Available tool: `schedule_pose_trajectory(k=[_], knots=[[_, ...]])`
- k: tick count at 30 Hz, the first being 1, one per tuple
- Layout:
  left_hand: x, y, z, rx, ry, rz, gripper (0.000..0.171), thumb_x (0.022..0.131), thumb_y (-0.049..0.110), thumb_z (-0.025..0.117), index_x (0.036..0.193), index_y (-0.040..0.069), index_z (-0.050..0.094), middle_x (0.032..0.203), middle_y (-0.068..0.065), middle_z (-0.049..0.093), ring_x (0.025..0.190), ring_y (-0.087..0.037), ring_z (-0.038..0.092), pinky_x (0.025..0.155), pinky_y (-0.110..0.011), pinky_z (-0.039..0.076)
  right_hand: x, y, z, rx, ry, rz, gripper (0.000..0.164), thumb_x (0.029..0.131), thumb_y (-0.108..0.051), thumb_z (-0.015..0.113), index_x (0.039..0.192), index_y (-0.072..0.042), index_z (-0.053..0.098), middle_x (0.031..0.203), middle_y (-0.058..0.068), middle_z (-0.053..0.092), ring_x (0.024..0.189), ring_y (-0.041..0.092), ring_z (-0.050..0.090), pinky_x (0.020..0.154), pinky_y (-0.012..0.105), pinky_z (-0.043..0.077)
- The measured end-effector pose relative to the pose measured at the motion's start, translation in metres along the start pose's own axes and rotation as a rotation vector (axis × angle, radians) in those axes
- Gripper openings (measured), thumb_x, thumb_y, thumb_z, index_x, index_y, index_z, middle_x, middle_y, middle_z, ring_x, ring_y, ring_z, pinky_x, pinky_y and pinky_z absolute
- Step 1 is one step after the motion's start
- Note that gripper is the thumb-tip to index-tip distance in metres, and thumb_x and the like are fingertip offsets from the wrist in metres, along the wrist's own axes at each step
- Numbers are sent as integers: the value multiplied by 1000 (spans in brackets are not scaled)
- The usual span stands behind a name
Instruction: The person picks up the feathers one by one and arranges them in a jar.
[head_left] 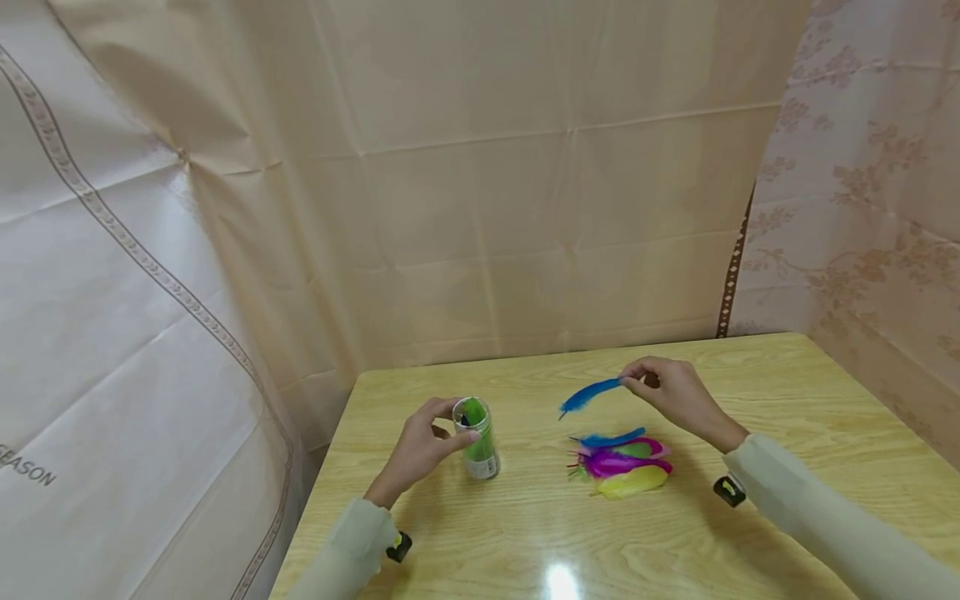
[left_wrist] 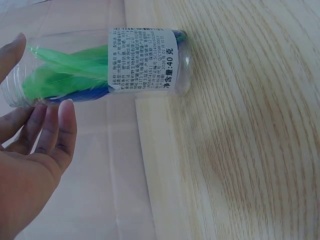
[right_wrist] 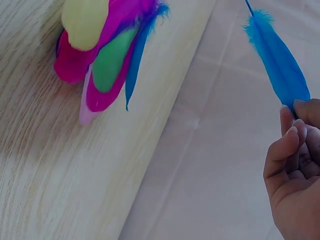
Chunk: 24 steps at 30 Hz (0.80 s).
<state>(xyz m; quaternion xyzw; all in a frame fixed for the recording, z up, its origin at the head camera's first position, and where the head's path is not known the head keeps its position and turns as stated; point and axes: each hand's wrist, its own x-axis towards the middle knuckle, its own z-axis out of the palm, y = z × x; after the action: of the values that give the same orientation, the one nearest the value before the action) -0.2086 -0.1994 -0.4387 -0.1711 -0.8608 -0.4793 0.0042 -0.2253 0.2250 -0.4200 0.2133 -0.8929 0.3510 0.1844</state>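
Observation:
My left hand (head_left: 422, 446) holds a clear jar (head_left: 483, 463) near its open top, thumb on one side and fingers on the other. The jar stands upright on the table. Inside it are green feathers (left_wrist: 70, 75) and dark blue ones (left_wrist: 82, 95), partly hidden by a white printed label (left_wrist: 142, 60). Above the table, my right hand (head_left: 678, 396) pinches a blue feather (head_left: 588, 394) by its broad tip, with the quill pointing left toward the jar. Below that feather lies a loose pile of feathers: another blue one (head_left: 615, 438), magenta (head_left: 611, 462), green, pink and yellow (head_left: 633, 482).
A light wood-grain table (head_left: 540, 542) bears the jar and the pile. Beige cloth (head_left: 562, 208) hangs behind its back edge, with a white sheet (head_left: 112, 333) at the left and a flowered one (head_left: 877, 208) at the right. Each wrist wears a small black device (head_left: 730, 491).

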Motion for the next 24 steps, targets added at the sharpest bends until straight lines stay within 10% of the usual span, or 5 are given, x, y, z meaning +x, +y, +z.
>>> schedule_pose_trajectory(k=[24], knots=[[-1,1,0,-6,1,-3,56,86,46,83,135,26,65,123,6,62,114,-15,58,90,-40,53,11,-17,4,34,5,-18,5,99,-16,72,99,-14,77,77,-8,65,61,11,48,55,25,40]])
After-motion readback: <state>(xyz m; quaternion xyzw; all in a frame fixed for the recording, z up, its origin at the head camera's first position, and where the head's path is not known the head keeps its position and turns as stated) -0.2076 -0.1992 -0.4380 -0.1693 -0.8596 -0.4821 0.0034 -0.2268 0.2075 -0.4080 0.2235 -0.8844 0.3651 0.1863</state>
